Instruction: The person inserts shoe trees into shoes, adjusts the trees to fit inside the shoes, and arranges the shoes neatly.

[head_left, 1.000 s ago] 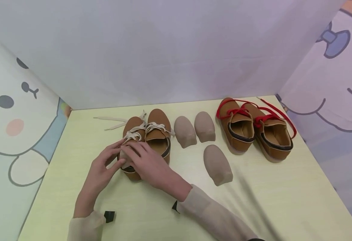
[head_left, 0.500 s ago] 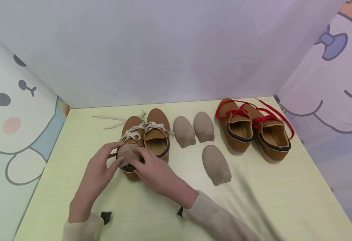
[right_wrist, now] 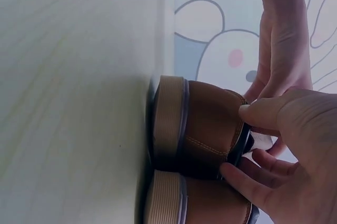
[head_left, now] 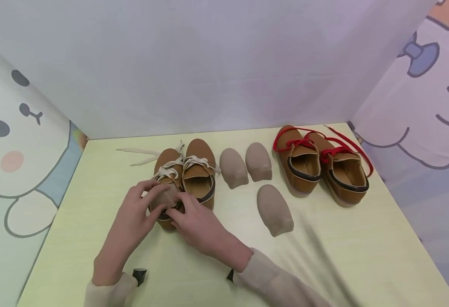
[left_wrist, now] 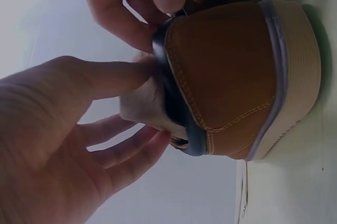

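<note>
A taupe shoe insert (left_wrist: 145, 103) sticks partly out of the opening of the left white-laced brown shoe (head_left: 167, 157); its front part is hidden inside. My left hand (head_left: 132, 217) holds this insert between thumb and fingers. With thumb and fingers my right hand (head_left: 205, 226) grips the dark padded collar of the same shoe at the heel, as the right wrist view shows. Close against it on the right stands the other white-laced shoe (head_left: 200, 151), its opening showing bare lining.
Three more taupe inserts lie in the middle: one insert (head_left: 233, 167), a second insert (head_left: 258, 162) and a nearer insert (head_left: 274, 209). Two brown shoes with red laces, a left one (head_left: 302, 179) and a right one (head_left: 349, 187), stand at the right. Fabric walls surround the table (head_left: 94, 179).
My right hand has drawn back from over the insert to the shoe's heel collar. My left fingers have shifted further over the insert. The other shoes and inserts stay put.
</note>
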Demonstrator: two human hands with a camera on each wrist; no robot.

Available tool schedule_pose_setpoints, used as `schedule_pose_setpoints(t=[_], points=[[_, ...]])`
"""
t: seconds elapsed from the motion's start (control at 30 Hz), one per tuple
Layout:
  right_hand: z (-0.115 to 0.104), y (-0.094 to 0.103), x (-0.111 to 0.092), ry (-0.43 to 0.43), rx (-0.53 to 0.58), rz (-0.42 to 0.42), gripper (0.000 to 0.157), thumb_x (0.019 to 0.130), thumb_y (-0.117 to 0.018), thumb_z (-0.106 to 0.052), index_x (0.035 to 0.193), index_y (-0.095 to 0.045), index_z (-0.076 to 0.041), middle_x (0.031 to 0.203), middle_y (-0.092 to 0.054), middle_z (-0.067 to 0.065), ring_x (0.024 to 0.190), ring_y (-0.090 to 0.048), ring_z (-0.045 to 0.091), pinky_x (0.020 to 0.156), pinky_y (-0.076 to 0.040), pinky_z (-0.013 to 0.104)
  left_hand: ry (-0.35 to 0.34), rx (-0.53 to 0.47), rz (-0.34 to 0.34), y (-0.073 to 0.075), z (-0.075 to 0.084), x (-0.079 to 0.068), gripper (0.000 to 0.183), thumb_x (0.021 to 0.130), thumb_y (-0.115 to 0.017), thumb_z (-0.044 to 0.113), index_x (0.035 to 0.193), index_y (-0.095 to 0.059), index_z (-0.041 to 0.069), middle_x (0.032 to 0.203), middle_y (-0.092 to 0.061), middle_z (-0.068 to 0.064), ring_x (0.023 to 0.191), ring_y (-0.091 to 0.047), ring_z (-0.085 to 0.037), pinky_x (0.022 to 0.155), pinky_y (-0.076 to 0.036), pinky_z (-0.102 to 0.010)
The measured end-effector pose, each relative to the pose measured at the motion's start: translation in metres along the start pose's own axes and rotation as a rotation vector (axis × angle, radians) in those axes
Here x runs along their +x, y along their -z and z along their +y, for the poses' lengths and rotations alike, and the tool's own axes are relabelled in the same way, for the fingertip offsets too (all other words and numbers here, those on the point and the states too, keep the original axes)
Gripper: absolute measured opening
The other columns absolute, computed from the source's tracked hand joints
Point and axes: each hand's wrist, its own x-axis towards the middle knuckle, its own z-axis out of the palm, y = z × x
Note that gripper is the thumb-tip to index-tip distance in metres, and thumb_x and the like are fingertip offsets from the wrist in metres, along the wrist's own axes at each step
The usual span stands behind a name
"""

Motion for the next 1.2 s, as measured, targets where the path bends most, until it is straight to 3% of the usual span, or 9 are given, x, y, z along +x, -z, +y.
schedule_pose_setpoints(t=[0.27, 0.5, 0.93, 1.2], points=[[-0.012, -0.005, -0.004, -0.002, -0.138, 0.014, 0.025, 0.100, -0.065, -0.011, 0.124, -0.070, -0.018, 0.118, -0.061, 0.005, 0.114, -0.060, 0.024, 0.090, -0.060, 0.027, -0.038, 0.024, 0.038, -0.005, -0.001, 0.003, 0.054, 0.076, -0.088, -0.006, 0.124, -0.072, 0.011, 0.122, -0.060, -0.021, 0.106, -0.058, -0.038, 0.086, -0.046, -0.048], [-0.012, -0.006, -0.004, 0.010, -0.193, 0.030, 0.024, 0.098, -0.067, -0.012, 0.120, -0.072, -0.020, 0.115, -0.064, 0.002, 0.110, -0.063, 0.022, 0.091, -0.059, 0.027, -0.066, 0.052, 0.053, -0.008, -0.004, 0.006, 0.051, 0.077, -0.089, -0.004, 0.121, -0.073, 0.013, 0.120, -0.059, -0.022, 0.098, -0.058, -0.036, 0.084, -0.048, -0.048], [-0.009, -0.005, -0.006, 0.004, -0.146, 0.096, 0.031, 0.093, -0.068, -0.005, 0.120, -0.076, -0.018, 0.106, -0.064, -0.001, 0.101, -0.066, 0.015, 0.084, -0.058, 0.022, -0.085, 0.072, 0.061, -0.012, -0.003, 0.013, 0.043, 0.078, -0.088, -0.004, 0.116, -0.074, 0.012, 0.117, -0.059, -0.021, 0.096, -0.057, -0.037, 0.081, -0.048, -0.046], [-0.009, -0.006, -0.006, 0.005, -0.137, 0.142, 0.030, 0.092, -0.067, -0.002, 0.116, -0.079, -0.015, 0.102, -0.063, 0.000, 0.097, -0.065, 0.014, 0.082, -0.057, 0.021, -0.058, 0.122, 0.034, -0.014, 0.000, 0.018, 0.040, 0.080, -0.087, -0.002, 0.116, -0.075, 0.012, 0.113, -0.057, -0.017, 0.100, -0.057, -0.038, 0.072, -0.056, -0.048]])
